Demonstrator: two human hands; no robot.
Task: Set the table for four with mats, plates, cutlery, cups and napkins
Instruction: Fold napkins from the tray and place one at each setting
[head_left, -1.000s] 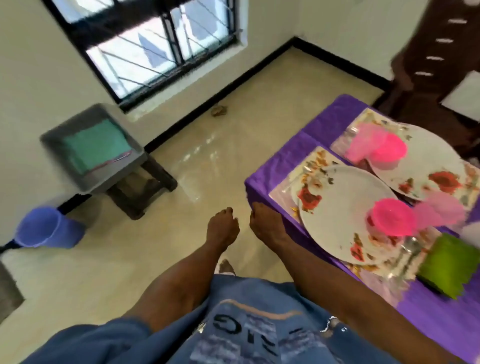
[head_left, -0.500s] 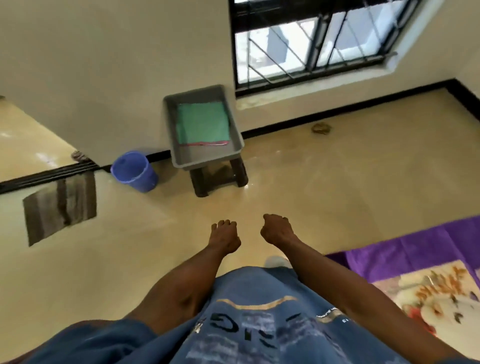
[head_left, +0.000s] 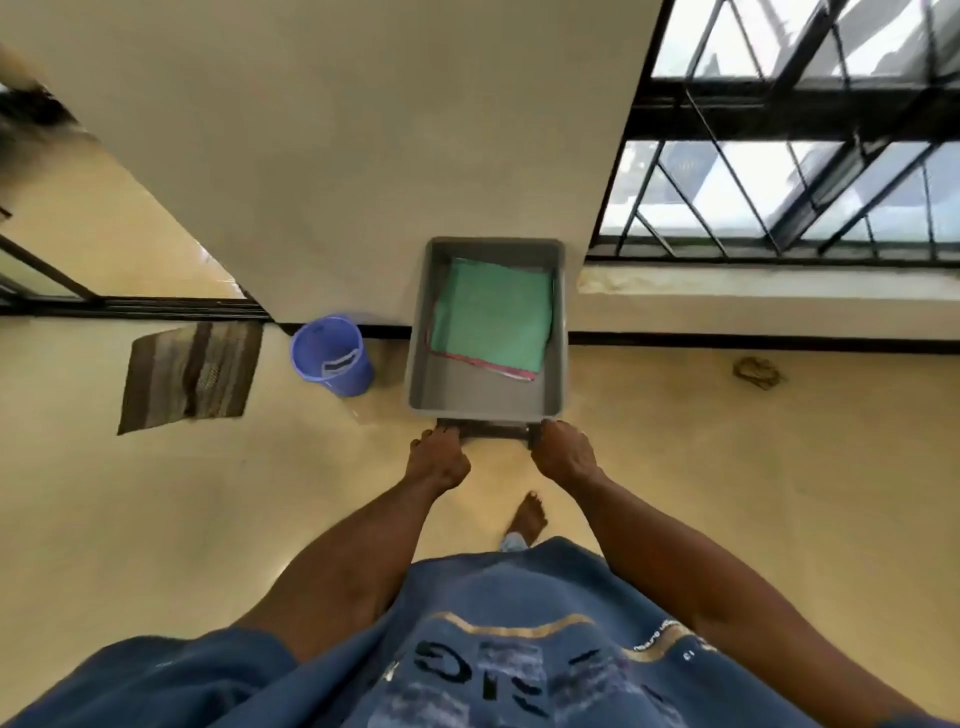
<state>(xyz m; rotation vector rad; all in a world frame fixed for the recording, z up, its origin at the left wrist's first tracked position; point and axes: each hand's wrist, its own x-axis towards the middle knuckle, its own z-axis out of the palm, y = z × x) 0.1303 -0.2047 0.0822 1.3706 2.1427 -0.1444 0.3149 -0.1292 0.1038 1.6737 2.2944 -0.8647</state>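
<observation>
Right now the person stands over a grey tub (head_left: 551, 395) that sits on a low dark stool against the wall. Inside the tub, toward its wall-side end, lies a folded green cloth (head_left: 491, 314) with a red-edged one showing beneath it; I take these for the napkins. Nothing else shows in the tub.

Both hands hang just short of the tub's near rim. The left hand (head_left: 438, 462) has its fingers loosely curled on nothing, and the right hand (head_left: 563, 458) likewise holds nothing, its fingers relaxed and slightly bent. Neither touches the tub or the cloths.

A blue bucket (head_left: 331, 355) stands on the floor just left of the tub, with a striped mat (head_left: 191, 375) further left of it.

The worktop is out of sight from here, so I cannot tell how much of it is laid. Judging by the near-bare tub, most of the supplies seem already taken, and the napkins are among what is left. Reaching in for the green cloth looks like the step in hand.
</observation>
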